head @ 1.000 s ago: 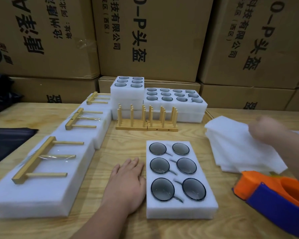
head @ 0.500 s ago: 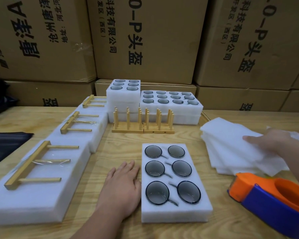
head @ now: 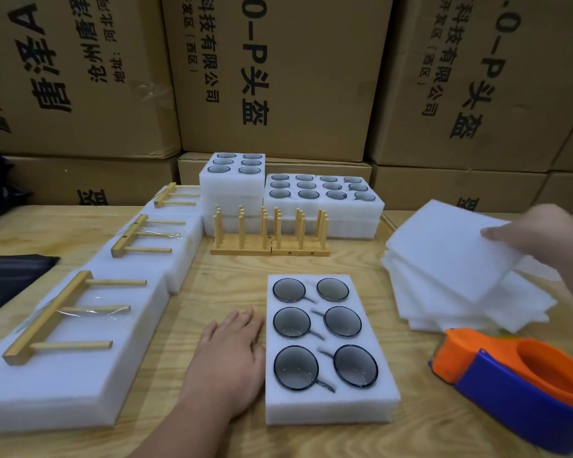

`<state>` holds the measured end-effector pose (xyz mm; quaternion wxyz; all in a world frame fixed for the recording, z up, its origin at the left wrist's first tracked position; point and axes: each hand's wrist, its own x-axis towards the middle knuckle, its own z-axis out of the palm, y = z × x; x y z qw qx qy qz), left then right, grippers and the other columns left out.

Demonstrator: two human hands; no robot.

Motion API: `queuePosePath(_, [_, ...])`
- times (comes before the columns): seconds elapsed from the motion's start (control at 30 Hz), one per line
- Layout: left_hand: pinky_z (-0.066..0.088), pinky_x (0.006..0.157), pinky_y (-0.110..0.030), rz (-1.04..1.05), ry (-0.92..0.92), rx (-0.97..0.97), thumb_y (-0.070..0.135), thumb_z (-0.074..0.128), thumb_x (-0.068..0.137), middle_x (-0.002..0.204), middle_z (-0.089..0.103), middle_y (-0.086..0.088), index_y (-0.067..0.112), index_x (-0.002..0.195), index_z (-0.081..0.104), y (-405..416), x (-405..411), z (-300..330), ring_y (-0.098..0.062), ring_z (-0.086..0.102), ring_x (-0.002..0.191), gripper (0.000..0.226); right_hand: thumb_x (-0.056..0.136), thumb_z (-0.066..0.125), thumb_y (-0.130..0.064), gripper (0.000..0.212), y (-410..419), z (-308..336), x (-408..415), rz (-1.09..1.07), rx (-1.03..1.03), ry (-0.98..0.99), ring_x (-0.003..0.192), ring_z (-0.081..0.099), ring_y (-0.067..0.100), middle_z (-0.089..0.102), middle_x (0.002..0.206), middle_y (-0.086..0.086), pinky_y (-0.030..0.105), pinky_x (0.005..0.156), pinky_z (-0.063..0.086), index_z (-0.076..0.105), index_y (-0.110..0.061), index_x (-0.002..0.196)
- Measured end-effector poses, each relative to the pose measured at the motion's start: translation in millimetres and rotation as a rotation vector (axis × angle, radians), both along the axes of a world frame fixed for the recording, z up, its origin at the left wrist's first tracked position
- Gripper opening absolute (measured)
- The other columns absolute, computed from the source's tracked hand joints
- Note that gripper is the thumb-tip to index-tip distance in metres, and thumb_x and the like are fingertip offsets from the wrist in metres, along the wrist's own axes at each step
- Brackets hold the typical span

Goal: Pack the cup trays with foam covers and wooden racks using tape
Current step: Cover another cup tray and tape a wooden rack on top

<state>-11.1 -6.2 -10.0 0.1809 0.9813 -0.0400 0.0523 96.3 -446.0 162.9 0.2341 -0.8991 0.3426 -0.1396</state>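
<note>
A white foam cup tray (head: 328, 408) holding several dark glass cups lies uncovered on the wooden table in front of me. My left hand (head: 232, 355) lies flat on the table with its fingers against the tray's left side. My right hand (head: 540, 233) pinches the top foam cover (head: 444, 252) and holds it lifted and tilted above the stack of foam covers (head: 470, 312) at the right. Two wooden racks (head: 270, 241) stand upright behind the tray. An orange and blue tape dispenser (head: 516, 385) sits at the near right.
Three covered trays with wooden racks taped on top (head: 63, 325) run along the left. More uncovered cup trays (head: 325, 200) are stacked at the back. Large cardboard boxes (head: 278, 77) wall off the far side. A black bag (head: 7, 276) lies at the left edge.
My right hand has taken hold of the top foam cover and raised it off the stack. My left hand stays beside the tray.
</note>
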Motion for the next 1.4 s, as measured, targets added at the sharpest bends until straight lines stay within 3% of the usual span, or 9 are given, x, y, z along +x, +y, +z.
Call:
queuePosePath(0.17, [0.002, 0.126, -0.035, 0.005, 0.000, 0.004, 0.040, 0.025, 0.104, 0.166, 0.016, 0.020, 0.038, 0.158, 0.023, 0, 1, -1, -0.004, 0.007, 0.154, 0.055, 0.087, 0.070, -0.023, 0.028, 22, 19, -22, 0.115, 0.224, -0.133, 0.057, 0.048, 0.028, 0.055, 0.069, 0.015, 0.034, 0.056, 0.041, 0.060, 0.003, 0.081])
queuePosePath(0.37, [0.003, 0.126, -0.035, 0.003, 0.001, -0.001, 0.039, 0.025, 0.104, 0.166, 0.017, 0.020, 0.038, 0.158, 0.024, 0, 0, -2, -0.004, 0.008, 0.154, 0.055, 0.094, 0.064, -0.017, 0.027, 71, 13, -51, 0.295, 0.511, -0.287, 0.076, 0.060, 0.029, 0.060, 0.110, 0.015, 0.031, 0.055, 0.050, 0.062, -0.008, 0.119])
queuePosePath(0.53, [0.003, 0.126, -0.035, 0.005, 0.001, -0.008, 0.040, 0.025, 0.104, 0.166, 0.017, 0.019, 0.039, 0.158, 0.025, 0, 0, -1, -0.004, 0.008, 0.154, 0.054, 0.096, 0.052, -0.006, 0.019, 113, -9, -76, 0.406, 0.690, -0.315, 0.077, 0.059, 0.025, 0.062, 0.099, 0.011, 0.027, 0.040, 0.048, 0.063, -0.014, 0.109])
queuePosePath(0.63, [0.002, 0.126, -0.035, 0.005, 0.006, -0.005, 0.040, 0.026, 0.104, 0.166, 0.017, 0.019, 0.039, 0.158, 0.025, 0, 0, -1, -0.004, 0.008, 0.153, 0.054, 0.097, 0.054, -0.008, 0.026, 132, -29, -89, 0.433, 0.775, -0.274, 0.080, 0.062, 0.026, 0.063, 0.107, 0.011, 0.027, 0.042, 0.049, 0.059, -0.019, 0.120])
queuePosePath(0.8, [0.002, 0.126, -0.035, 0.001, 0.015, -0.006, 0.039, 0.025, 0.103, 0.166, 0.016, 0.019, 0.038, 0.158, 0.024, 0, 0, -1, -0.004, 0.007, 0.154, 0.055, 0.094, 0.060, -0.009, 0.039, 155, -56, -109, 0.452, 0.809, -0.256, 0.083, 0.071, 0.029, 0.068, 0.111, 0.010, 0.032, 0.052, 0.055, 0.054, -0.023, 0.130])
queuePosePath(0.97, [0.002, 0.126, -0.036, -0.003, 0.024, -0.005, 0.037, 0.024, 0.102, 0.166, 0.015, 0.018, 0.036, 0.159, 0.021, 0, -1, 0, -0.006, 0.006, 0.154, 0.057, 0.093, 0.060, -0.008, 0.034, 168, -77, -125, 0.510, 0.799, -0.202, 0.071, 0.075, 0.015, 0.077, 0.079, -0.008, 0.036, 0.057, 0.058, 0.053, -0.026, 0.121])
queuePosePath(1.23, [0.003, 0.126, -0.037, -0.007, 0.016, 0.000, 0.038, 0.025, 0.101, 0.166, 0.018, 0.016, 0.035, 0.159, 0.024, 0, 0, 0, -0.006, 0.007, 0.154, 0.058, 0.093, 0.060, -0.004, 0.033, 186, -94, -139, 0.562, 0.843, -0.159, 0.080, 0.077, 0.020, 0.079, 0.090, -0.003, 0.038, 0.070, 0.056, 0.056, -0.031, 0.113])
queuePosePath(1.4, [0.003, 0.126, -0.037, -0.011, 0.012, -0.001, 0.037, 0.026, 0.101, 0.167, 0.018, 0.015, 0.035, 0.158, 0.025, -1, -1, 1, -0.006, 0.008, 0.154, 0.058, 0.090, 0.064, -0.009, 0.035, 189, -93, -138, 0.563, 0.745, -0.128, 0.074, 0.075, 0.011, 0.077, 0.083, -0.013, 0.034, 0.067, 0.055, 0.052, -0.032, 0.114])
